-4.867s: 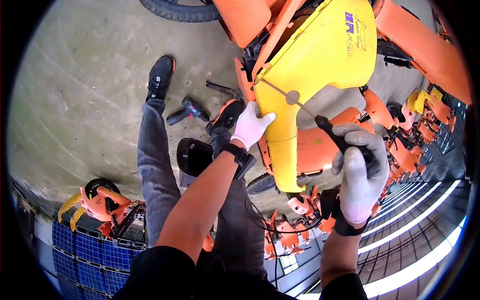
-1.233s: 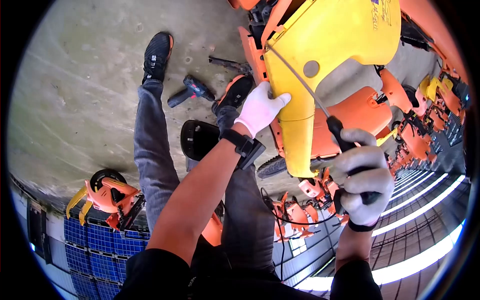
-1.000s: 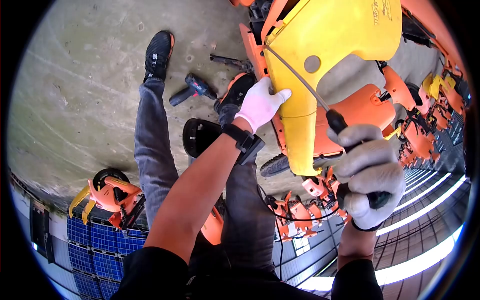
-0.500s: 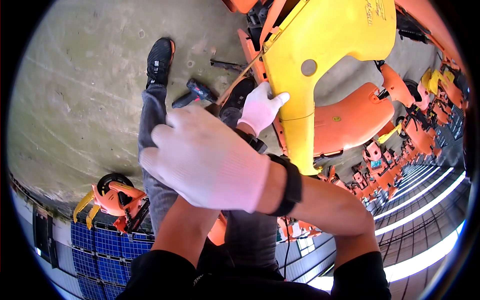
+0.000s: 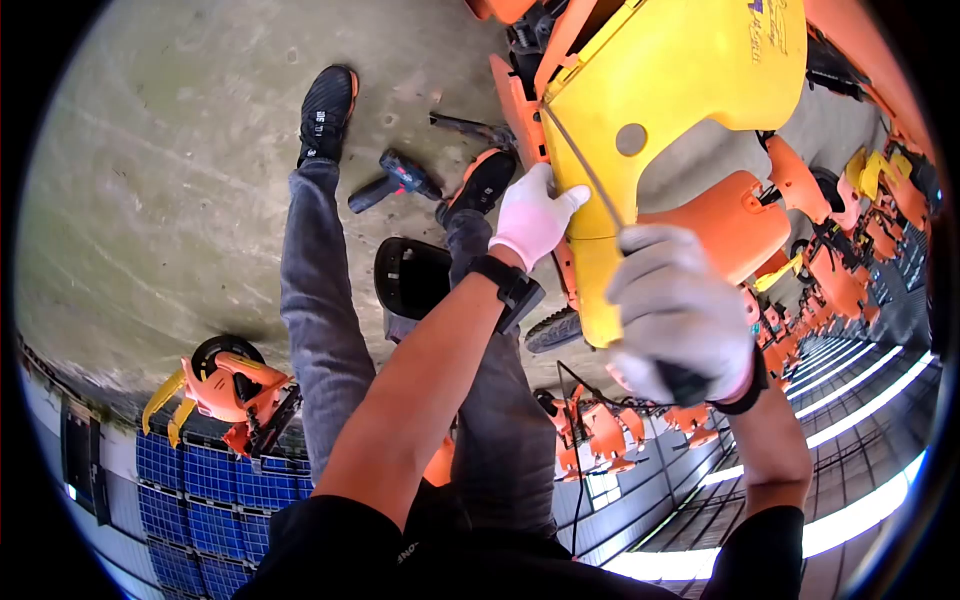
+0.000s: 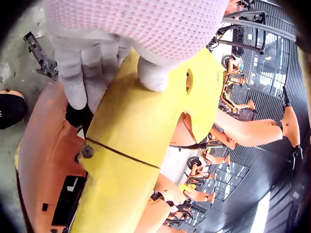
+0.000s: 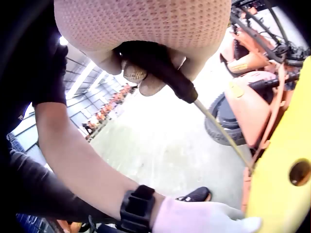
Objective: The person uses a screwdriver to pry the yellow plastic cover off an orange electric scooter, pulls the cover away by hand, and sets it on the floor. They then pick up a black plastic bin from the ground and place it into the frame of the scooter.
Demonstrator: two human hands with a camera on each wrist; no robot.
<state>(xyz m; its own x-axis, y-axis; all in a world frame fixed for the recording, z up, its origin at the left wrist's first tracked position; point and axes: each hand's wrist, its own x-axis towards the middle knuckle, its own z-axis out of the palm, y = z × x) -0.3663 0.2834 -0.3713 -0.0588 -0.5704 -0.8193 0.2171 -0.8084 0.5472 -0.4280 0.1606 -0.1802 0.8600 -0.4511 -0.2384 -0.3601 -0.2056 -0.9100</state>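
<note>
My left hand point(image 5: 532, 215) grips the edge of a yellow scooter body panel point(image 5: 690, 85). In the left wrist view its thumb lies on the panel's yellow face point(image 6: 146, 116), while the fingers reach over the side toward the orange panel point(image 6: 46, 150). A long screwdriver point(image 7: 177, 82) with a dark handle is held in my right hand point(image 5: 680, 305), fingers curled round the handle. The screwdriver's shaft point(image 5: 590, 167) slants across the yellow panel, its tip right at the seam with the orange side panel point(image 5: 515, 105). A round hole point(image 5: 631, 140) shows in the yellow panel.
A cordless drill point(image 5: 402, 178) and a dark elongated part point(image 5: 470, 128) lie on the floor near my shoes. A black shell-like piece point(image 5: 385, 272) is beside my leg. Orange scooters stand around, one at lower left point(image 5: 235, 390) near blue crates point(image 5: 205, 490).
Half a second ago my right hand was swung far left across my left forearm, with the shaft leaning that way; now it is back on the right. My left hand has kept its grip.
</note>
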